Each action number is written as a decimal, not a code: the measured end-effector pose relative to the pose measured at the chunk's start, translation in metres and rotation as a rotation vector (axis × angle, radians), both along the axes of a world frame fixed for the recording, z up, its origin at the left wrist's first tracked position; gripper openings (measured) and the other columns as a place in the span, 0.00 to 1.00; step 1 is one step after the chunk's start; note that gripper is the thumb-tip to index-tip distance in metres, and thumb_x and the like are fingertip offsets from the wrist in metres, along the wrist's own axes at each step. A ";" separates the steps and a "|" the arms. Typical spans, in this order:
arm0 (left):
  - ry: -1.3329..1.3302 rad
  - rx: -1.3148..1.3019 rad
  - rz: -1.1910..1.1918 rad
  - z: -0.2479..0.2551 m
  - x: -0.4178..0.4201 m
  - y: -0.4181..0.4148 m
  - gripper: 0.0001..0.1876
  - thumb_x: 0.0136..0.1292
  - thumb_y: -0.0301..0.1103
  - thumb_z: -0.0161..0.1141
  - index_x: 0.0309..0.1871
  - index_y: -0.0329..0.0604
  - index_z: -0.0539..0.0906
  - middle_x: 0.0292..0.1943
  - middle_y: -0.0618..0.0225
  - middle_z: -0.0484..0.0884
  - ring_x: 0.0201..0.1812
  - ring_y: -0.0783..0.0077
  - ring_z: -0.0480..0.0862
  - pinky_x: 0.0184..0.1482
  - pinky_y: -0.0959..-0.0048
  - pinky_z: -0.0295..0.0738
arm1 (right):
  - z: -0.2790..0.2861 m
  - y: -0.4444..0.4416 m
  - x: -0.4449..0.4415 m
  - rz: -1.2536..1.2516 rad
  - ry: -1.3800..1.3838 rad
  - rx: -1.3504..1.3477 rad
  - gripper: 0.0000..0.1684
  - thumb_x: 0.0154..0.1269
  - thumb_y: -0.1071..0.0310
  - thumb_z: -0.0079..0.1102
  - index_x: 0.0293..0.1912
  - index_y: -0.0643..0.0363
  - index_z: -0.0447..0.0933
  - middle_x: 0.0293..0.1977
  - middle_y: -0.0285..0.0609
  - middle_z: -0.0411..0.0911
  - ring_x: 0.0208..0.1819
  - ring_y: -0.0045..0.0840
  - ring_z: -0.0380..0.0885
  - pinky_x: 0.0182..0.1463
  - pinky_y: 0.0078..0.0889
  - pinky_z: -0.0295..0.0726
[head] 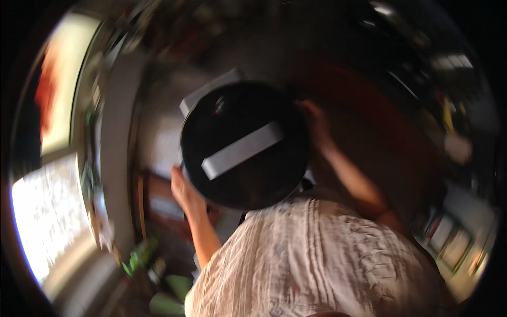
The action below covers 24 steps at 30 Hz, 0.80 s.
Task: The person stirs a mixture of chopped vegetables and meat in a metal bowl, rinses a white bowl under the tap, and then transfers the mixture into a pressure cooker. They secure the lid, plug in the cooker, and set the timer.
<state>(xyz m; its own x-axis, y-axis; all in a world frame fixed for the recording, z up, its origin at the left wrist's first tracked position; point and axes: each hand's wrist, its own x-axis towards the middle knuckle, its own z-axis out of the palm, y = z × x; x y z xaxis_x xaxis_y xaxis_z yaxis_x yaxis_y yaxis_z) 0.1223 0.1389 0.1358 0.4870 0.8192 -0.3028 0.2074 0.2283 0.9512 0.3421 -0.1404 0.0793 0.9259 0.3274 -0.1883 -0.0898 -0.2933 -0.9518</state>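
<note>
Both hands carry a large round black object (245, 182) in front of the body; blur leaves its exact kind unclear. A pale rectangular block or bar (242, 150) lies slanted across its dark face. Against the left rim is my left hand (188, 194), its fingers partly hidden behind the edge. At the upper right rim, my right hand (315, 119) is blurred and dim, with its fingers at the edge. Another pale grey bar-shaped piece (210, 91) shows just beyond the upper left rim; whether it is joined to the round object cannot be told.
Bright windows (51, 214) stand at the far left, beside a long pale ledge (117, 150). Green leaves (142, 253) show at the lower left. A dark red surface (380, 119) lies to the right. Framed items or shelving (451, 241) appear at the lower right.
</note>
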 end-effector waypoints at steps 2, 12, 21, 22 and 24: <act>-0.021 -0.227 -0.026 0.029 0.021 -0.021 0.26 0.81 0.51 0.44 0.57 0.35 0.80 0.49 0.61 0.84 0.48 0.71 0.82 0.54 0.71 0.79 | -0.001 -0.046 -0.012 -0.176 -0.030 0.122 0.18 0.77 0.56 0.54 0.51 0.61 0.81 0.44 0.47 0.84 0.49 0.32 0.82 0.55 0.35 0.79; -0.001 0.288 -0.600 0.087 0.087 -0.192 0.31 0.79 0.60 0.44 0.46 0.34 0.80 0.37 0.67 0.83 0.39 0.74 0.78 0.45 0.73 0.74 | 0.109 -0.228 -0.087 -0.539 0.026 0.027 0.25 0.79 0.51 0.50 0.53 0.64 0.82 0.41 0.54 0.85 0.43 0.34 0.83 0.50 0.37 0.78; -0.007 0.311 -1.023 0.079 0.173 -0.471 0.33 0.79 0.61 0.42 0.46 0.33 0.81 0.39 0.68 0.84 0.41 0.75 0.80 0.48 0.73 0.76 | 0.125 -0.506 -0.129 -0.998 0.093 0.036 0.30 0.81 0.46 0.47 0.47 0.65 0.83 0.35 0.37 0.82 0.38 0.20 0.76 0.45 0.28 0.75; -0.084 0.292 -1.055 0.083 0.181 -0.513 0.32 0.80 0.59 0.41 0.45 0.33 0.81 0.38 0.68 0.83 0.40 0.76 0.79 0.47 0.73 0.76 | 0.120 -0.539 -0.135 -1.064 0.029 0.092 0.30 0.81 0.45 0.47 0.44 0.64 0.83 0.34 0.35 0.81 0.37 0.18 0.75 0.44 0.27 0.75; -0.189 0.276 -1.154 0.087 0.200 -0.586 0.30 0.83 0.54 0.39 0.45 0.33 0.81 0.39 0.68 0.82 0.42 0.77 0.77 0.48 0.72 0.75 | 0.106 -0.598 -0.148 -1.189 -0.099 0.193 0.31 0.80 0.43 0.47 0.40 0.62 0.83 0.32 0.32 0.79 0.35 0.16 0.74 0.42 0.24 0.74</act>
